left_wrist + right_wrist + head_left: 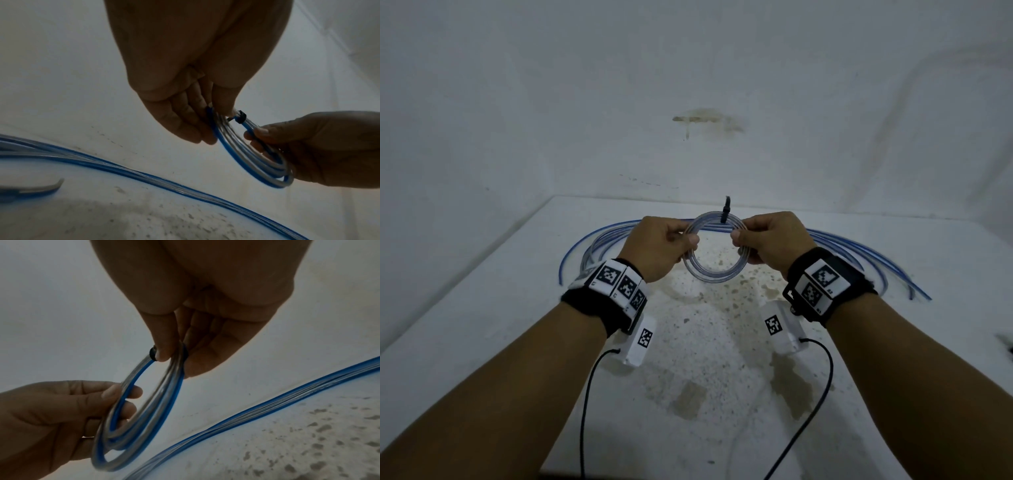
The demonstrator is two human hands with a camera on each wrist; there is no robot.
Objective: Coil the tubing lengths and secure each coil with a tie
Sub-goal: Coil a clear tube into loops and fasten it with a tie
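From the head view we hold the tubing coil (715, 251) upright above the bench (482, 291), left hand (657, 245) and right hand (770, 241) pinching opposite sides, the black cable tie (726, 213) between both grips at top; the left wrist view shows its head (241, 117) just beyond our left thumb, while the right wrist view puts it (153, 353) against our right thumb, the nearer.

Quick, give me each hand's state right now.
Left hand: grips the left side of the tubing coil.
Right hand: grips the coil's right side, beside the black tie.
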